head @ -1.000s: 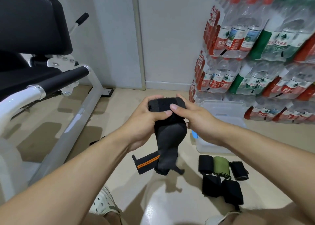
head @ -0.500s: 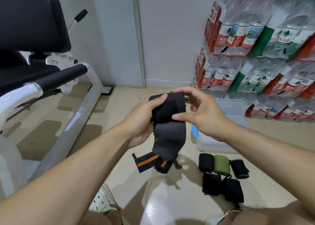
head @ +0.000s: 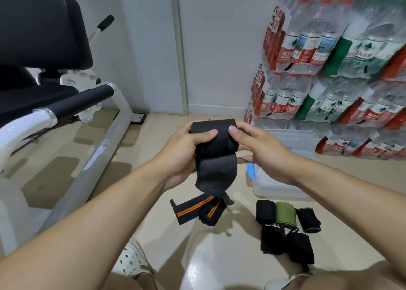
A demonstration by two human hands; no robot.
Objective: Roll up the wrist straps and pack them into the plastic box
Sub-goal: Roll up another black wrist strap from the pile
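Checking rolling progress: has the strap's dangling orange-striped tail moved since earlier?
Yes. The orange-striped tail has risen, hanging higher against the rolled straps on the floor.

A gym's back corner: a padded weight bench (head: pixel 44 48) on a white frame stands left, shrink-wrapped bottled water packs (head: pixel 329 59) stacked far right.

Both bare forearms reach forward from the lower corners and meet at mid-frame. The left hand (head: pixel 182 153) curls around the left side of a partly rolled black wrist strap (head: pixel 214 140), thumb laid across its front. The right hand (head: pixel 261 155) grips the right side, thumb on top, fingers reaching behind and under the roll
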